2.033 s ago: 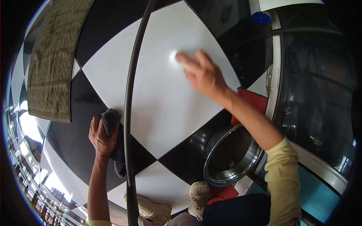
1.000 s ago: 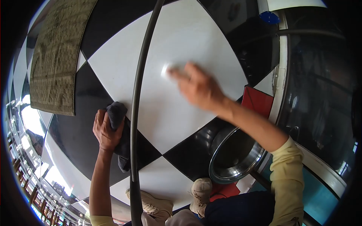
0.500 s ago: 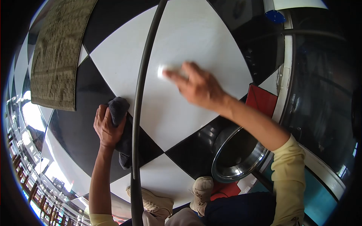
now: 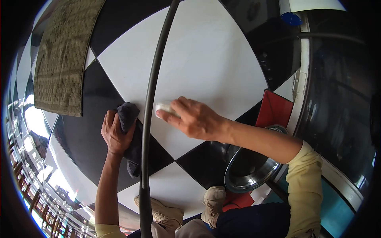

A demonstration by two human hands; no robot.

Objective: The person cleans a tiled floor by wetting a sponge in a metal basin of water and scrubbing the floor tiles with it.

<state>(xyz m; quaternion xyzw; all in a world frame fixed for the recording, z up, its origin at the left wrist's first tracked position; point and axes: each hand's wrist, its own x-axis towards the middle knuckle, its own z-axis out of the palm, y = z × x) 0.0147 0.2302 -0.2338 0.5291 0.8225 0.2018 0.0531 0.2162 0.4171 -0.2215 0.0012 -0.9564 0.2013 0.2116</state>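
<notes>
My right hand [image 4: 198, 119] pinches a small white sponge [image 4: 163, 107] and presses it against the large white floor tile [image 4: 202, 51]. In my left hand [image 4: 115, 134] is a dark grey cloth [image 4: 127, 116]. It is bunched up at the top, and its lower end trails over the black tile [image 4: 89, 103]. Both hands are closed around what they hold. A long dark pole [image 4: 150, 95] rises between them, close to the camera, and hides part of the floor and of the cloth's edge.
Beside my right forearm stands a metal bowl [image 4: 231, 174], close to a red object [image 4: 274, 109]. A brown-green mat [image 4: 61, 59] lies at upper left. My shoes [image 4: 213, 200] are at the bottom. Along the right runs a pale frame [image 4: 303, 71] by dark glass.
My right hand has moved the sponge down and slightly left across the white tile. The left hand and cloth have hardly moved.
</notes>
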